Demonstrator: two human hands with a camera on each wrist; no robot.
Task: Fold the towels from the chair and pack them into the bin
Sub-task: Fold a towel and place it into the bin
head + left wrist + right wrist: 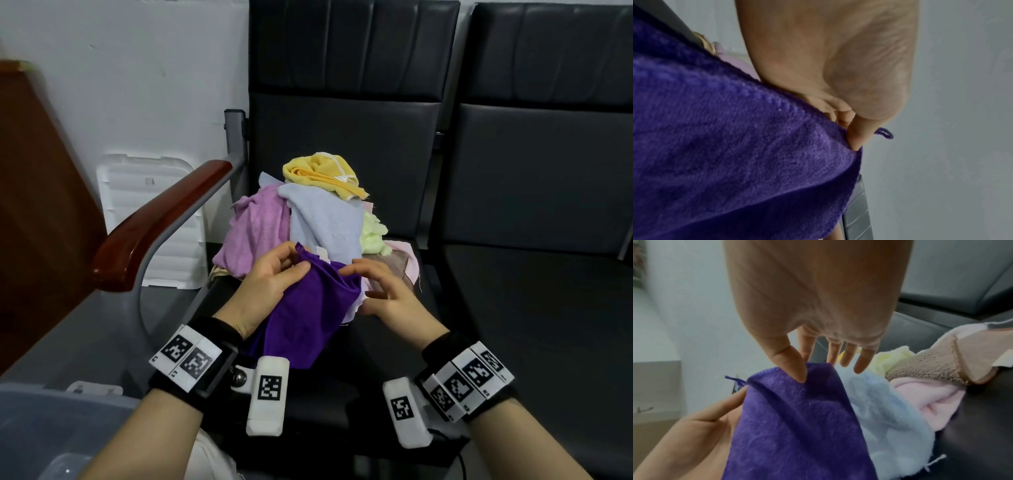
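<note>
- Head view: the left hand (265, 291) grips the purple towel (308, 308) near its top corner, thumb laid over the cloth and fingers curled behind it.
- From the left wrist, that thumb (857, 136) presses into the towel's hemmed edge, and a small loop (885, 132) of purple thread sticks out past it.
- The right hand (383, 291) meets the same top edge a little to the right; from the right wrist its thumb (795, 368) and forefinger pinch the hem, while the other fingers (863, 361) hang loosely spread above the pile.
- Between the two hands the purple towel hangs down in front of the pile, towards the person's wrists.
- Just behind it lies the heap of towels on the seat of the chair (342, 137): a lilac towel (257, 226) at the left, a pale blue towel (329, 219) in the middle, a yellow towel (325, 174) crumpled on top.
- At the right of the heap a pale green towel (373, 233) pokes out, with a pink towel (407, 263) and a brown one (925, 369) lower down beside it.
- The chair has a dark padded back and a reddish wooden armrest (161, 219) on a grey frame at its left.
- A second dark chair (548, 171) stands just to the right.
- The bin (51, 428), clear plastic, sits at the lower left, near the person's left forearm and well apart from the heap.
- A white plastic lid (150, 212) leans against the wall behind the armrest.
</note>
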